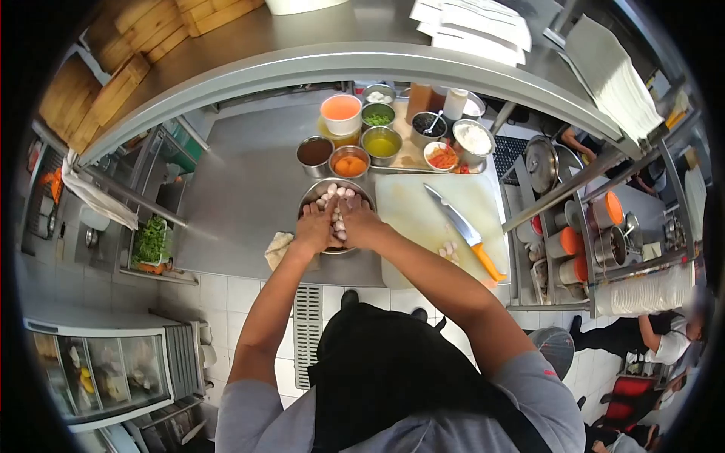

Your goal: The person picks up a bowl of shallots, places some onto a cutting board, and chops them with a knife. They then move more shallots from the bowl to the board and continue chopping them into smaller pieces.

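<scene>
A round metal bowl (pixel 300 202) stands near the front edge of the steel table, with pale pinkish garlic cloves (pixel 340 224) in it. My left hand (pixel 315 226) reaches into its left side, fingers stretched over the cloves. From the right, my right hand (pixel 358 221) lies over the cloves with its fingers extended too. What is under both palms is hidden. Right of the bowl is a pale cutting board (pixel 408 219), bearing a knife (pixel 457 220) with an orange handle and a few loose cloves (pixel 448 251). A crumpled cloth (pixel 279 250) lies by the bowl's left.
Behind the bowl stand metal pots of dark sauce (pixel 314 152), orange sauce (pixel 350 163) and yellow-green liquid (pixel 381 143). A tray (pixel 408 162) holds more containers and bottles. A steel shelf (pixel 340 57) spans above the table. Other people (pixel 661 336) are at the far right.
</scene>
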`<move>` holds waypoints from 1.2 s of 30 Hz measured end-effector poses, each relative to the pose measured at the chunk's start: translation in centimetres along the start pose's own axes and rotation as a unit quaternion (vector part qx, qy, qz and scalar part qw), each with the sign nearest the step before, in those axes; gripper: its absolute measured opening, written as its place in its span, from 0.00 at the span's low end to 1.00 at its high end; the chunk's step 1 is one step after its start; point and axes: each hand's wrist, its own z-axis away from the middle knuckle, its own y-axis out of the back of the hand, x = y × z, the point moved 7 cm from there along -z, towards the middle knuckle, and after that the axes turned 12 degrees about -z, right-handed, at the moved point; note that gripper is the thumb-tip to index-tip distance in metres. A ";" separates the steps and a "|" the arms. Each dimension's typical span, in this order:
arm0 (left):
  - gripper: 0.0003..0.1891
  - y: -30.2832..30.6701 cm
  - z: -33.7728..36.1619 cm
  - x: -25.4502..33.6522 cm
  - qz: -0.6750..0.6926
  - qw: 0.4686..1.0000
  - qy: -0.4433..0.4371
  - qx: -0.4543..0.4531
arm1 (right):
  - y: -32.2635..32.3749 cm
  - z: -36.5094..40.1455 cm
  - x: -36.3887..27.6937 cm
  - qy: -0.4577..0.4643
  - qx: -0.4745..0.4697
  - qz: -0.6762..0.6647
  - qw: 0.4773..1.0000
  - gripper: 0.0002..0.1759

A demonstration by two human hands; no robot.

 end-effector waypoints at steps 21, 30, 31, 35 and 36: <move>0.56 1.7 -1.9 -2.1 0.314 0.945 -0.089 -0.022 | 0.2 -2.4 0.7 -0.146 -0.090 -0.456 0.873 0.59; 0.46 2.8 -1.5 -1.7 0.402 0.914 -0.056 0.002 | 0.9 -1.5 0.8 -0.182 -0.082 -0.627 0.753 0.32; 0.46 2.7 -1.4 -1.6 0.396 0.917 -0.041 -0.001 | 0.6 -1.7 1.2 -0.176 -0.049 -0.616 0.766 0.29; 0.43 1.9 -1.2 -1.9 0.359 0.932 -0.057 0.010 | -0.9 -2.7 1.7 -0.163 -0.028 -0.567 0.807 0.28; 0.43 2.1 -0.9 -1.5 0.356 0.932 -0.069 0.004 | -0.8 -2.5 1.7 -0.169 -0.017 -0.571 0.803 0.28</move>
